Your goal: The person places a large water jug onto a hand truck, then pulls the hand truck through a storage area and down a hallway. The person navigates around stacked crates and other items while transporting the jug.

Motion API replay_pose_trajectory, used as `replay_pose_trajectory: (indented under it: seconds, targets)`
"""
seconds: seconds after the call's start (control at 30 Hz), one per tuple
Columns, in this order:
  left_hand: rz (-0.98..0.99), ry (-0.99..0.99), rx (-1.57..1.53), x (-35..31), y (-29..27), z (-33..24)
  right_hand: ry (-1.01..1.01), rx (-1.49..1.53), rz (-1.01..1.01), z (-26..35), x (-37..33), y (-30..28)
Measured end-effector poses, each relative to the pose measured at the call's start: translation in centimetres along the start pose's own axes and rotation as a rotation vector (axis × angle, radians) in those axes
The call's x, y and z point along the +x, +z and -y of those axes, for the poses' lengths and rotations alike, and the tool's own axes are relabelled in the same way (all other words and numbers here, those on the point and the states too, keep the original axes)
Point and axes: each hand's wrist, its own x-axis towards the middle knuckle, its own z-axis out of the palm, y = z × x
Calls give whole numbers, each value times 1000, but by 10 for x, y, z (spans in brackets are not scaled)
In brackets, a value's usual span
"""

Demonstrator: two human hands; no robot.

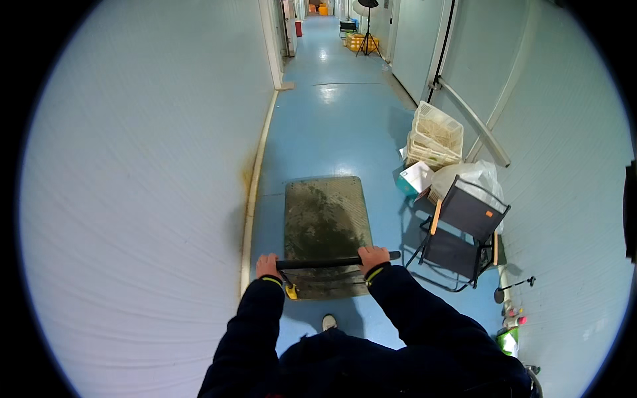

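A flat platform cart (325, 219) with a worn, wet-looking grey-green deck stands on the floor in front of me. Across its near end runs a black push handle (318, 263). My left hand (267, 266) is closed round the handle's left end, close to the left wall. Toward its right end my right hand (373, 259) grips the same bar, a short black stub showing beyond the fingers. Below the left hand, a yellow piece (291, 290) sits by the deck's near left corner. Nothing lies on the deck.
On the right stand a black folding chair (464, 225), a white plastic bag (474, 176), a white-and-teal box (416, 179) and stacked cream crates (434, 136). A metal bar (474, 119) slants off the right wall. Farther along are a tripod (367, 36) and yellow crates (355, 42).
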Motion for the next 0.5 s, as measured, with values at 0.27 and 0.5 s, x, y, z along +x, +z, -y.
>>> replay_pose_trajectory:
  seconds: [0.27,0.5]
  targets:
    - [6,55,-46,221,58,51,-24,-15,102,-37,222,29]
    - [60,-11,-18,427,112,68,-157,57,-14,-97,415,48]
